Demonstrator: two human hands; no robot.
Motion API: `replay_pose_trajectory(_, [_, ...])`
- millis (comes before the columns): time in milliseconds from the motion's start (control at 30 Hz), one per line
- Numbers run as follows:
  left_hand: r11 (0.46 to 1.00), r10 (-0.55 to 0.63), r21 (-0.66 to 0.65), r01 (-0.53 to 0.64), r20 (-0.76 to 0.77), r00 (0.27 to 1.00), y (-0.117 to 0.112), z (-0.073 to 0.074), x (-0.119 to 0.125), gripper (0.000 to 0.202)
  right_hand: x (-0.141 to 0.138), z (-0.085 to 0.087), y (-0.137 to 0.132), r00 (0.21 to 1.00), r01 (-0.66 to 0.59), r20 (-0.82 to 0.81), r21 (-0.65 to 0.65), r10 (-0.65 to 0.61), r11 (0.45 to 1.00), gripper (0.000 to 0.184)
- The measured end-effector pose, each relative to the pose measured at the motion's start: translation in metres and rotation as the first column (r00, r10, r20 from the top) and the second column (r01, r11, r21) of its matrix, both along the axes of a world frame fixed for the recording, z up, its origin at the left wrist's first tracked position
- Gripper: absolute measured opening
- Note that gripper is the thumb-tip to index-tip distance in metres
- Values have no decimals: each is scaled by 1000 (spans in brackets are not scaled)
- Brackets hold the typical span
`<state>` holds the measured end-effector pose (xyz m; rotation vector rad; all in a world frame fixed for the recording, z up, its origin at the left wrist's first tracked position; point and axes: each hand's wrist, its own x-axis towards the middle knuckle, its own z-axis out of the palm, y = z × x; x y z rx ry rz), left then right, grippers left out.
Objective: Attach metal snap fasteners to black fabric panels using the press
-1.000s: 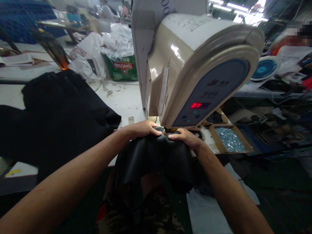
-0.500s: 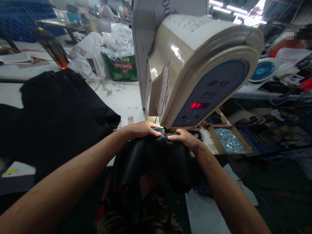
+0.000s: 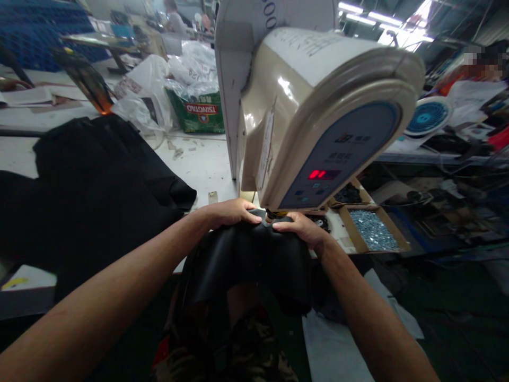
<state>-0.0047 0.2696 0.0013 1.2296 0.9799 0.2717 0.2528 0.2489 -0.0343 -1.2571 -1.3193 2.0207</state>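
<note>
A black leather-like piece (image 3: 246, 260) hangs over the table edge under the head of a cream press machine (image 3: 314, 116) with a red number display (image 3: 324, 174). My left hand (image 3: 230, 212) lies on the piece's top edge, fingers closed down on it, just left of the machine's foot. My right hand (image 3: 298, 227) presses the same edge from the right, fingers together on the material. The spot under the foot between my fingertips is mostly hidden.
A heap of black fabric (image 3: 91, 185) covers the white table (image 3: 202, 164) at left. Cardboard trays of small silver parts (image 3: 374, 229) sit right of the machine. White plastic bags (image 3: 147, 90) and a green carton (image 3: 199, 111) stand behind. A blue fan (image 3: 429, 114) and a person are at far right.
Almost nothing has moved. Both hands stay on the black piece under the machine; the view has drifted slightly.
</note>
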Motion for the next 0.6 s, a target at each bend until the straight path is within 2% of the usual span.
replay_pose_trajectory(333, [996, 37, -86, -35, 20, 999, 2, -2, 0, 32, 1, -2, 1, 1000, -11, -7, 13, 11, 1000, 39])
replay_pose_trajectory(500, [988, 40, -148, -46, -43, 998, 4, 1, -2, 38, 2, -3, 2, 1000, -21, -23, 15, 22, 1000, 38])
replay_pose_trajectory(600, [983, 28, -181, -31, -20, 999, 5, -2, -2, 41, 3, -3, 2, 999, -22, -24, 0, 22, 1000, 39])
